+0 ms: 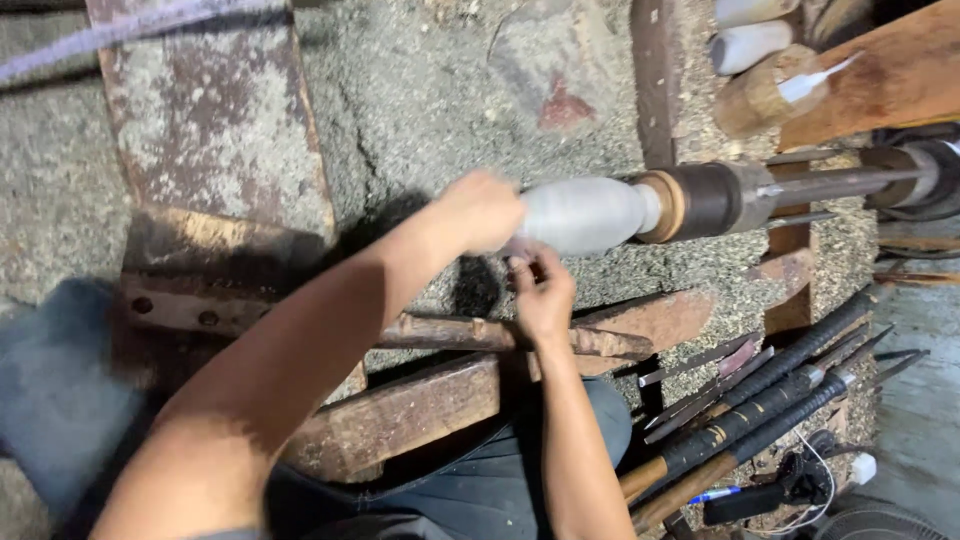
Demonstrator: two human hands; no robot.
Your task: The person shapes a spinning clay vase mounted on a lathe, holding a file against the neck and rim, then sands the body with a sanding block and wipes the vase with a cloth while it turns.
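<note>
Sawdust covers the lathe bed [420, 90]; left hand [482, 210] cups the spinning pale workpiece [585, 215], right hand [543, 290] pinches beneath it, apparently smoothing.

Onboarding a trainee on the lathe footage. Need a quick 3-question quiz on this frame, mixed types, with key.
1. True or false: the left hand rests at the free end of the pale turned workpiece.
2. Multiple choice: the long-handled turning tools lie (A) on the far side of the workpiece, (B) at the lower right, beside the person's leg, (C) in the right hand.
3. Fill in: the right hand sits just ____ the workpiece, fingers raised toward it.

Key: 1 true; 2 B; 3 below. Whether either hand pinches something cannot be told; the workpiece looks motion-blurred.
</note>
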